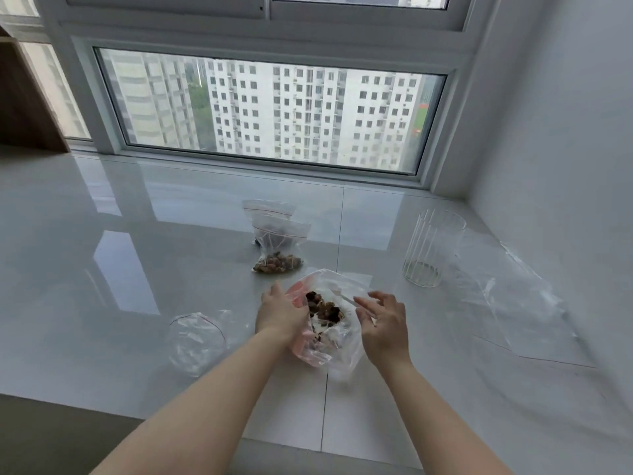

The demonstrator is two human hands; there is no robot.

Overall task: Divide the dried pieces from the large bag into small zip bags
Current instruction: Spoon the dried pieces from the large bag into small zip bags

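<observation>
Setting: We look down on a glossy white tiled desk (pixel 137 337) below a wide window (pixel 270 111) facing apartment towers.
Left hand: Our left hand (pixel 279 311) grips the left edge of the large bag (pixel 329 351), fingers curled into the clear plastic at its mouth.
Right hand: Our right hand (pixel 383 323) hovers just beside the bag's right edge, fingers (pixel 368 308) loosely spread; we cannot tell whether they touch the plastic.
Large bag: It sits on the desk between both hands, mouth open upward, with dark dried pieces (pixel 323 308) heaped inside.
Filled zip bags: Two small zip bags (pixel 277 241) lie overlapping beyond the large bag, the nearer one holding brownish pieces.
Empty zip bag: One small clear bag with a red seal line (pixel 197 341) lies left of the left hand.
Right side: A ribbed clear glass (pixel 430 250) stands upright; flat clear plastic bags (pixel 520 310) lie spread beside it.
</observation>
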